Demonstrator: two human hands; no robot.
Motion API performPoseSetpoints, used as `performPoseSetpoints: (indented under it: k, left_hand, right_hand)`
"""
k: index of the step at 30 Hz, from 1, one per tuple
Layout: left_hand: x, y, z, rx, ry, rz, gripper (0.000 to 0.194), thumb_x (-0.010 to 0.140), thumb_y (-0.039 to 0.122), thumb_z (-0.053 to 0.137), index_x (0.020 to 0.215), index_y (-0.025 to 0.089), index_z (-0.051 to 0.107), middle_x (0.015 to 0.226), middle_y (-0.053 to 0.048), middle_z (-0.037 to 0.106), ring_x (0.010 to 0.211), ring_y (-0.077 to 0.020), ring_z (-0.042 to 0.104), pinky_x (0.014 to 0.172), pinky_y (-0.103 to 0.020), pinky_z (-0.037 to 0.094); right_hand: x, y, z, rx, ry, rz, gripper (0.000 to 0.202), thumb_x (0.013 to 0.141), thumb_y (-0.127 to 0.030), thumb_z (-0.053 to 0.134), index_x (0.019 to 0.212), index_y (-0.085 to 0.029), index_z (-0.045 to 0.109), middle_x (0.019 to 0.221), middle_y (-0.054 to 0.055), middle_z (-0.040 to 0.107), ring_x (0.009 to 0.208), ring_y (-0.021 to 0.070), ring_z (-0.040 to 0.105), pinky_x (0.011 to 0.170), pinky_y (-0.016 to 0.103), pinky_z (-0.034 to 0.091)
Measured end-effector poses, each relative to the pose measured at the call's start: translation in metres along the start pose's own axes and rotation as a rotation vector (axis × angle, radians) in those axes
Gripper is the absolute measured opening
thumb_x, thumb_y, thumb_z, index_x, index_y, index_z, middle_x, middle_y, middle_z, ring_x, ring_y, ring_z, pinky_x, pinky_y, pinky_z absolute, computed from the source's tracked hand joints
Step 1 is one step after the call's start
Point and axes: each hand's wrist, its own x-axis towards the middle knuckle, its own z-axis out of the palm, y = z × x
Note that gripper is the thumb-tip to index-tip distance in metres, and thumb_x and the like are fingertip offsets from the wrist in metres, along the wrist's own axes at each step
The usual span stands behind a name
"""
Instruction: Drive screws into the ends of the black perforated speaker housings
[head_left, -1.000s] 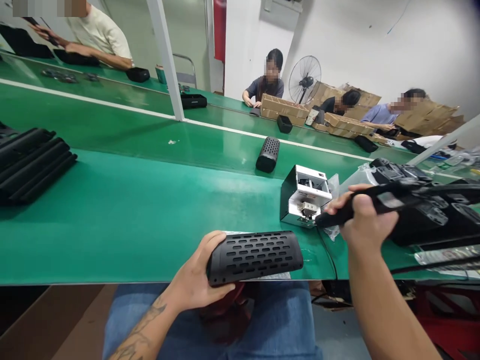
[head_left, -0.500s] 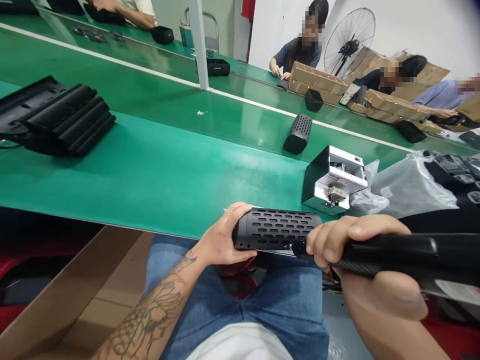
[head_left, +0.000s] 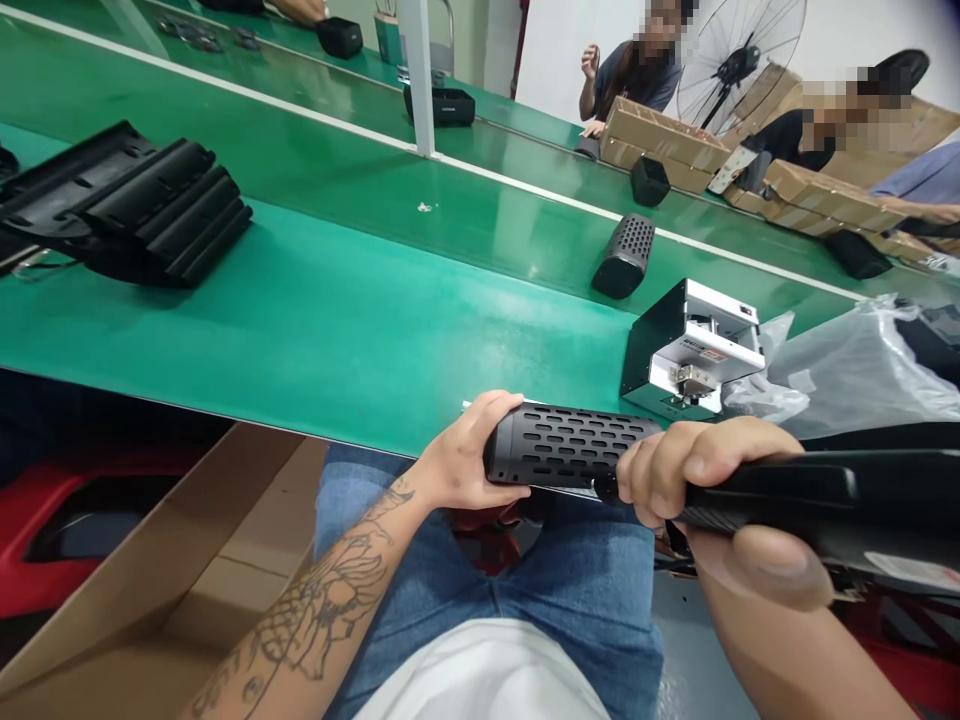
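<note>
A black slotted speaker housing (head_left: 574,442) lies lengthwise at the front edge of the green bench. My left hand (head_left: 476,455) is closed round its left end, thumb below and fingers over the top. My right hand (head_left: 705,475) grips a black electric screwdriver (head_left: 795,490), held nearly level and pointing left. The screwdriver's tip is at the lower side of the housing, near its right part; whether it sits on a screw cannot be made out. My right hand covers the housing's right end.
A white-and-black screw feeder (head_left: 694,350) stands right of the housing, beside a clear plastic bag (head_left: 862,370). Black curved shells (head_left: 142,215) are stacked at the left. Another slotted housing (head_left: 626,255) rests on the conveyor. Co-workers sit across, behind cardboard boxes (head_left: 664,140). An open carton (head_left: 247,540) is below left.
The view has shifted, so most things appear further right and slightly higher. Both hands keep their hold on the housing and screwdriver. A co-worker across has raised a hand.
</note>
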Motion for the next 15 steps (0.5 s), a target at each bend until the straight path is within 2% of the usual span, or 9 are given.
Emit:
performPoseSetpoints:
  k: [3, 9, 15]
  left_hand:
    - [0.000, 0.000, 0.000, 0.000, -0.005, -0.009, 0.111, 0.074, 0.042, 0.092, 0.164, 0.026, 0.029, 0.156, -0.019, 0.049, 0.148, -0.0387, 0.050, 0.123, -0.057, 0.048]
    - [0.000, 0.000, 0.001, -0.005, 0.004, -0.018, 0.112, 0.072, 0.041, 0.093, 0.164, 0.026, 0.030, 0.156, -0.019, 0.049, 0.147, -0.0392, 0.052, 0.123, -0.057, 0.049]
    - [-0.009, -0.001, 0.003, 0.054, 0.019, -0.038, 0.113, 0.074, 0.034, 0.090, 0.166, 0.027, 0.026, 0.161, -0.021, 0.045, 0.148, -0.0423, 0.052, 0.119, -0.059, 0.053]
  right_hand:
    - [-0.002, -0.002, 0.007, 0.003, 0.064, 0.035, 0.029, 0.091, -0.045, 0.082, 0.105, -0.023, 0.068, 0.074, -0.001, 0.065, 0.058, 0.0155, 0.063, 0.063, 0.037, 0.055]
    - [-0.002, 0.003, 0.010, 0.012, 0.059, 0.058, 0.030, 0.090, -0.046, 0.082, 0.103, -0.023, 0.067, 0.074, -0.001, 0.064, 0.057, 0.0147, 0.062, 0.063, 0.036, 0.053]
    - [-0.001, -0.002, 0.006, 0.064, 0.050, 0.020, 0.045, 0.085, -0.056, 0.086, 0.110, -0.025, 0.066, 0.072, -0.003, 0.062, 0.057, 0.0137, 0.060, 0.061, 0.032, 0.054]
